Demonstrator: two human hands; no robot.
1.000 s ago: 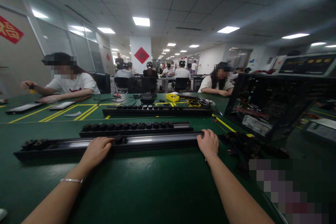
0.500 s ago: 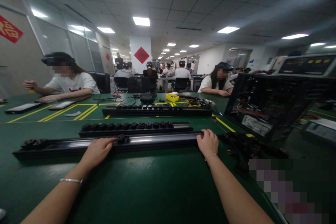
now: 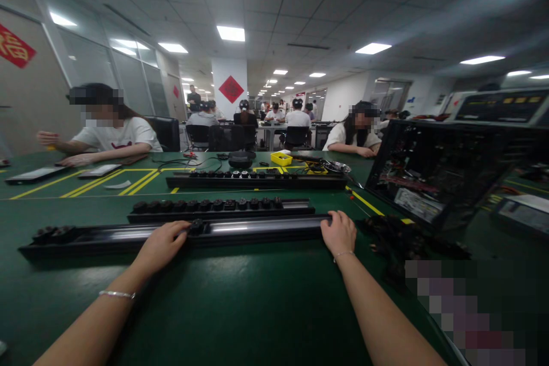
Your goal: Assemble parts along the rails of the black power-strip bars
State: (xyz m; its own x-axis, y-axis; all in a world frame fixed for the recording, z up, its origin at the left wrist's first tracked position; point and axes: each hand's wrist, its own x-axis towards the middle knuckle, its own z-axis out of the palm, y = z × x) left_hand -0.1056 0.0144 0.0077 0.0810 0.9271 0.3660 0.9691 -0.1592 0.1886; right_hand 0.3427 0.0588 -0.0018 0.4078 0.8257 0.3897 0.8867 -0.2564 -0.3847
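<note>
The long black rail [image 3: 266, 229] lies across the green bench [image 3: 231, 309], bearing a small black block [image 3: 197, 227] near its middle. The left hand [image 3: 163, 245] reaches over the rail with its fingertips against the block; whether that grip is closed on it I cannot tell. The right hand [image 3: 339, 235] rests at the rail's right end, fingers bent, its grip's closure likewise unclear. Just behind sits a shorter rail [image 3: 214, 218] carrying a row of dark pieces [image 3: 180, 206]; an open computer case [image 3: 433, 174] stands to the right.
</note>
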